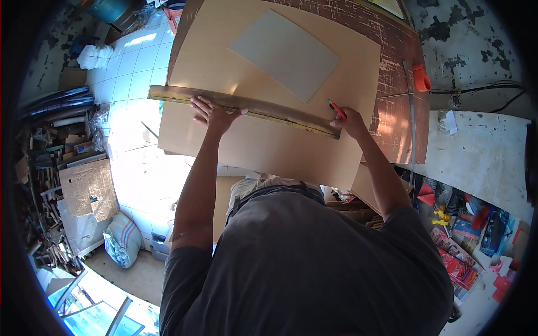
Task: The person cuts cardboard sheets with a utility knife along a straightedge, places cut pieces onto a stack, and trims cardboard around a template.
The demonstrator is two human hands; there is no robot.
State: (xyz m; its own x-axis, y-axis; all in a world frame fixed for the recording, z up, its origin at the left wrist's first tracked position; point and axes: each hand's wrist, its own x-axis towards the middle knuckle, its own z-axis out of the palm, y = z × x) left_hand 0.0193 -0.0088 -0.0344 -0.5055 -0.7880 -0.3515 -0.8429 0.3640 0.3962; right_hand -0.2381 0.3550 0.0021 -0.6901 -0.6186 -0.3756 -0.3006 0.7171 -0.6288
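Observation:
A long brown straightedge [263,108] lies slantwise across a large brown cardboard sheet [258,148]. My left hand [217,116] rests on its left half with the fingers stretched out and the thumb spread to the right, pressing it down. By the straightedge's right end, my right hand [352,121] is closed around a red utility knife [337,109], whose tip points up and to the left. Beyond the straightedge, a smaller grey board [286,54] lies flat on the cardboard.
Under the cardboard is a scratched brown table [397,84]. An orange tape roll [421,78] and a long thin metal strip [411,106] lie near its right side. Wood scraps [47,207] and a white sack [121,241] stand at the left; mixed packages [457,263] lie lower right.

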